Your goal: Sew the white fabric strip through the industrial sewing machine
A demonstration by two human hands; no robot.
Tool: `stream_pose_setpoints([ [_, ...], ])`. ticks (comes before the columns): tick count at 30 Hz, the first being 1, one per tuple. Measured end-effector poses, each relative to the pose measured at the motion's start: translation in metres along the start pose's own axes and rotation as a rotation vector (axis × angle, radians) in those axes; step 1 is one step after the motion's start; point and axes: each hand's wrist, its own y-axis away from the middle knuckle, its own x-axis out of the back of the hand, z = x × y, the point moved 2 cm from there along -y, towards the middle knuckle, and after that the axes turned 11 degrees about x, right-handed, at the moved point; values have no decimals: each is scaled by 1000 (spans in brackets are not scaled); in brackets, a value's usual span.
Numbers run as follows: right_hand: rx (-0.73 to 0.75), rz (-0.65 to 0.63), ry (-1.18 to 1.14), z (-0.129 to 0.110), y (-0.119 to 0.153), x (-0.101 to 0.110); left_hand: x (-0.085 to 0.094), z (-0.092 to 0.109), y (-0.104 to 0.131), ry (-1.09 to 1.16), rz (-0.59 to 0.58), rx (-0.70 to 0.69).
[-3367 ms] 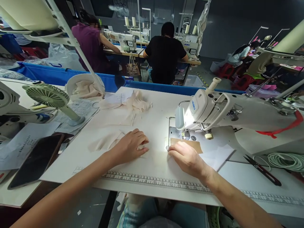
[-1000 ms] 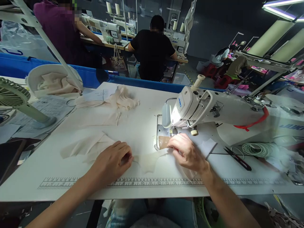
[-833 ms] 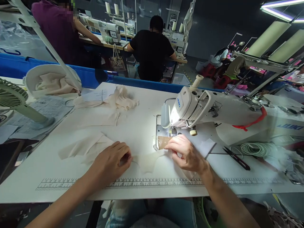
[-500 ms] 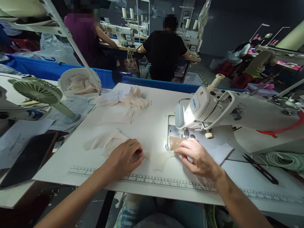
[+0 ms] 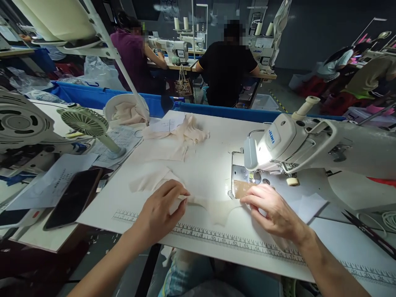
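Note:
A thin cream fabric piece (image 5: pixel 218 210) lies flat on the white sewing table, its curved edges facing me. At its left end is my left hand (image 5: pixel 163 208), with thumb and index finger apart beside the fabric's edge. My right hand (image 5: pixel 275 208) has its fingers closed on the right part of the piece, just in front of the sewing machine's needle plate (image 5: pixel 239 171). Brown tape (image 5: pixel 243 189) covers the near part of that plate. Above it stands the lit head of the sewing machine (image 5: pixel 272 140). Another cream fabric piece (image 5: pixel 151 179) lies just beyond my left hand.
More cream fabric (image 5: pixel 192 130) with a paper slip (image 5: pixel 168 123) lies farther back. A green fan (image 5: pixel 86 121), a phone (image 5: pixel 74 198) and papers (image 5: pixel 52 181) are on the left. Dark tweezers (image 5: pixel 371 233) lie at right. Two people sit at machines beyond the blue trough (image 5: pixel 213 110).
The view has swung left, shifting everything rightward in the picture. My left thumb and index finger have parted from a near-pinch. My right hand stays on the fabric by the plate.

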Motion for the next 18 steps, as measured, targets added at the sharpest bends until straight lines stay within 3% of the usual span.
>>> stream_pose_setpoints([
  [4, -1, -3, -6, 0, 1, -1, -9, 11, 4, -70, 22, -123],
  [12, 11, 78, 17, -2, -3, 0, -16, 3, 6, -132, 54, -158],
  [16, 50, 203, -94, -40, -14, 25, -19, 7, 2, -173, -1, -240],
  [18, 69, 163, -141, -72, -21, 46, -22, 13, 0, -171, -49, -280],
])
